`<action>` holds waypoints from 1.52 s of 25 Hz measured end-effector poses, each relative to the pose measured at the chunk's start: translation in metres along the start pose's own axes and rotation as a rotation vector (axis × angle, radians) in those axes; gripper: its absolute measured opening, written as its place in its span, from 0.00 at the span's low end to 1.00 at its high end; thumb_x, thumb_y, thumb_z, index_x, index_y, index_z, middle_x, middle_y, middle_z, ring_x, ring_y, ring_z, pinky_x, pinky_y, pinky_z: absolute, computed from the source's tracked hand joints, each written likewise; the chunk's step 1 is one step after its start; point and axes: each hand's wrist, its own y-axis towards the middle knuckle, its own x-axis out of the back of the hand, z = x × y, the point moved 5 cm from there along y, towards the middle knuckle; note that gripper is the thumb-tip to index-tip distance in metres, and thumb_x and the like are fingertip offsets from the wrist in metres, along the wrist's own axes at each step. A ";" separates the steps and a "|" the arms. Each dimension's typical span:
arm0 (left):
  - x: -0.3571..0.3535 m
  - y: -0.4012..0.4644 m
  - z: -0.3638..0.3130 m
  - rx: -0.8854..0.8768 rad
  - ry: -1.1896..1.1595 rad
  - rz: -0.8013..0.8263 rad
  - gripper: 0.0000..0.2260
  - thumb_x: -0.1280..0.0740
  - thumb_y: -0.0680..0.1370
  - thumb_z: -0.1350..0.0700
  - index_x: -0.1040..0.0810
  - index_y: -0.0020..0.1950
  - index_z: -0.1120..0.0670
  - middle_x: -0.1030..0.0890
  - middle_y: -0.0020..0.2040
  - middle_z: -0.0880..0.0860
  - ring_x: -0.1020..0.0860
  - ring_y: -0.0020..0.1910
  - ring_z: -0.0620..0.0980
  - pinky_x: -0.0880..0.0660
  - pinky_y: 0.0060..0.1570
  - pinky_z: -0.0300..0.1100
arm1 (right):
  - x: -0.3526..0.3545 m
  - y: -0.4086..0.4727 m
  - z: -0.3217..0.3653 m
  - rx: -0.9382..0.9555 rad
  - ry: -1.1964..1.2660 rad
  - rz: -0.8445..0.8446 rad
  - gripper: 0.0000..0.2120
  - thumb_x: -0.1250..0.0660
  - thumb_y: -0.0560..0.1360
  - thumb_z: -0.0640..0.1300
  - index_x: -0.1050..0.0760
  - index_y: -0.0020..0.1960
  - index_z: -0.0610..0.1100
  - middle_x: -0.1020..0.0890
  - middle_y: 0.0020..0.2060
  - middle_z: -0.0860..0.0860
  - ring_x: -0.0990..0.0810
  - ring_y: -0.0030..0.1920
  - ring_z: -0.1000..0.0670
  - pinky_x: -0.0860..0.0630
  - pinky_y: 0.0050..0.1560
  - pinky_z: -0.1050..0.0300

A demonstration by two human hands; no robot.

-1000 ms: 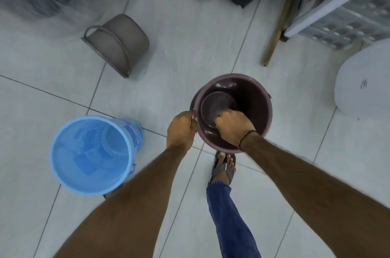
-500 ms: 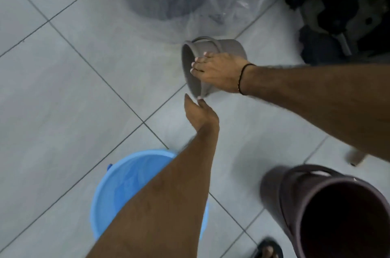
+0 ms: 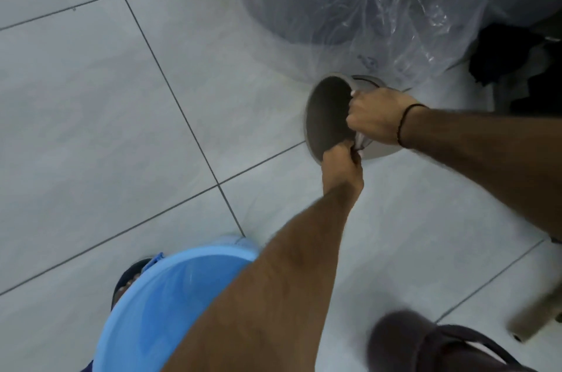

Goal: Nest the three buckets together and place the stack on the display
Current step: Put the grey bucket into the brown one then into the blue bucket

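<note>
Now the small grey plastic bucket (image 3: pixel 327 116) lies on its side on the pale tiled floor (image 3: pixel 121 128), far and to the right, with its open mouth facing left and its long way running left to right. Both hands grip its rim: the right hand (image 3: pixel 377 116) on the top edge, the left hand (image 3: pixel 342 166) on the near edge. Near us stands the light blue plastic bucket (image 3: pixel 170 304), mouth up. At the near right is the dark brown plastic bucket (image 3: pixel 425 344).

The tipped bucket (image 3: pixel 327 116) is grey-brown, the near bucket (image 3: pixel 170 307) light blue, the third bucket (image 3: pixel 425 347) dark maroon. The floor (image 3: pixel 91 98) is pale grey tile with dark lines. A black band (image 3: pixel 406 122) circles one wrist.
</note>
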 end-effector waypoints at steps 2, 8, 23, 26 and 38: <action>0.004 -0.017 -0.011 -0.139 0.121 0.031 0.09 0.38 0.81 0.61 0.20 0.56 0.59 0.16 0.52 0.59 0.20 0.49 0.58 0.26 0.43 0.48 | -0.006 -0.033 -0.006 -0.043 0.088 -0.027 0.10 0.38 0.79 0.39 0.18 0.53 0.42 0.15 0.49 0.43 0.16 0.50 0.41 0.18 0.45 0.49; 0.052 -0.106 -0.089 -0.451 0.369 0.240 0.15 0.42 0.84 0.50 0.18 0.53 0.56 0.17 0.51 0.57 0.23 0.48 0.54 0.33 0.46 0.43 | 0.006 -0.184 -0.013 -0.321 0.561 -0.033 0.09 0.36 0.77 0.44 0.17 0.51 0.43 0.17 0.46 0.40 0.17 0.45 0.37 0.32 0.37 0.53; 0.318 -0.432 -0.053 -0.925 1.014 0.127 0.23 0.52 0.85 0.56 0.17 0.60 0.63 0.15 0.56 0.61 0.17 0.55 0.61 0.30 0.69 0.49 | 0.224 -0.357 0.214 -0.094 1.039 -0.353 0.01 0.27 0.69 0.41 0.17 0.38 0.46 0.15 0.33 0.49 0.16 0.35 0.44 0.23 0.32 0.57; 0.297 -0.415 0.015 -0.849 1.033 0.257 0.13 0.30 0.74 0.61 0.16 0.58 0.62 0.15 0.55 0.61 0.15 0.53 0.60 0.22 0.58 0.56 | 0.200 -0.311 0.270 -0.095 1.076 -0.187 0.08 0.35 0.76 0.39 0.16 0.47 0.45 0.13 0.42 0.45 0.15 0.43 0.41 0.19 0.42 0.51; 0.319 -0.253 0.109 -0.096 0.520 0.137 0.18 0.35 0.77 0.54 0.28 0.68 0.53 0.24 0.63 0.55 0.25 0.60 0.55 0.24 0.56 0.49 | 0.124 -0.221 0.276 -1.098 1.677 -0.111 0.08 0.27 0.71 0.47 0.19 0.48 0.45 0.16 0.45 0.47 0.18 0.46 0.43 0.22 0.46 0.54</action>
